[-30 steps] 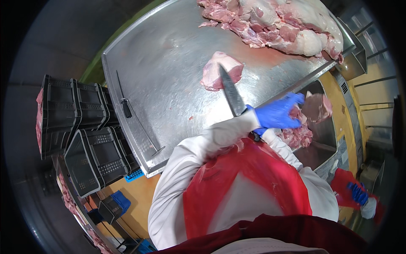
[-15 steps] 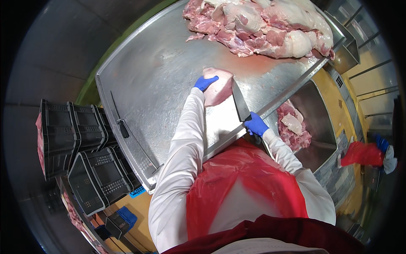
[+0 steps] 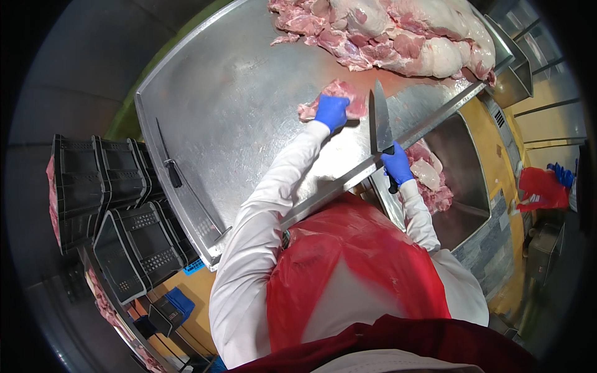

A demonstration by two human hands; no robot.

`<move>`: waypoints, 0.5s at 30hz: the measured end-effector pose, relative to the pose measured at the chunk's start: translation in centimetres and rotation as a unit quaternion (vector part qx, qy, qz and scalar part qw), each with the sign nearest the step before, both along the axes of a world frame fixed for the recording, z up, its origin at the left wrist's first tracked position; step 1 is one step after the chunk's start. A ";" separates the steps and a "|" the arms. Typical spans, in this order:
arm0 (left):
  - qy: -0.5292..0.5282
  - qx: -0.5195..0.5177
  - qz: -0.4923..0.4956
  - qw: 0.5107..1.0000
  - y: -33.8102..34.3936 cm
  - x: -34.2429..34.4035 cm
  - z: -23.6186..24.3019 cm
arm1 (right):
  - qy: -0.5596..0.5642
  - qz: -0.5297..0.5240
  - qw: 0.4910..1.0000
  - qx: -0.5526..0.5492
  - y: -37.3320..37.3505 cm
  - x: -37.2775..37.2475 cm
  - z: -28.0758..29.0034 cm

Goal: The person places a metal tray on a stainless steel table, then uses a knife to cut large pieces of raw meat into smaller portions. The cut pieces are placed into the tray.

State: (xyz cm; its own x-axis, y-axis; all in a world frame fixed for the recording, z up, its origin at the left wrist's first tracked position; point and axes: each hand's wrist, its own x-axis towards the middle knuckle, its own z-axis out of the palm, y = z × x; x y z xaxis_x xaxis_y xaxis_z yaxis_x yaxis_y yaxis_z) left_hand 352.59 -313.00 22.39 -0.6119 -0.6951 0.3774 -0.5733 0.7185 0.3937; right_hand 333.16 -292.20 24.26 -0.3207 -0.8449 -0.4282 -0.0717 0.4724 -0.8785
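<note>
Facing a big metal table (image 3: 230, 93), we have a stack of dark crates (image 3: 140, 248) beyond its left edge and a heap of meat (image 3: 398, 37) piled toward its far right corner. Past the near edge, on the right, a metal bin (image 3: 463, 149) holds loose cuts (image 3: 429, 180). A thin rod with a dark handle (image 3: 174, 175) lies along the table's left edge. Our piece of meat (image 3: 357, 102) is on the stretch between the heap and the near edge — well apart from the left edge. Just to its right, our knife (image 3: 381, 118) reaches in over the near edge, its tip toward the heap. Our blue-gloved left hand (image 3: 333, 113) has its fingers curled over the piece of meat, gripping it — our blue-gloved right hand (image 3: 398, 163) is clenched around the knife.
</note>
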 end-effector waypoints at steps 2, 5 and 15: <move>-0.048 0.011 -0.002 0.999 3.1 1.1 -3.0 | -0.006 -0.012 0.999 0.029 1.7 -0.9 0.2; -0.002 0.009 0.006 1.000 8.9 4.7 -7.4 | -0.005 -0.004 0.999 0.049 4.4 -1.4 0.2; 0.398 0.576 0.196 0.687 4.5 11.1 -6.0 | 0.046 0.159 0.984 0.067 7.2 0.7 -0.9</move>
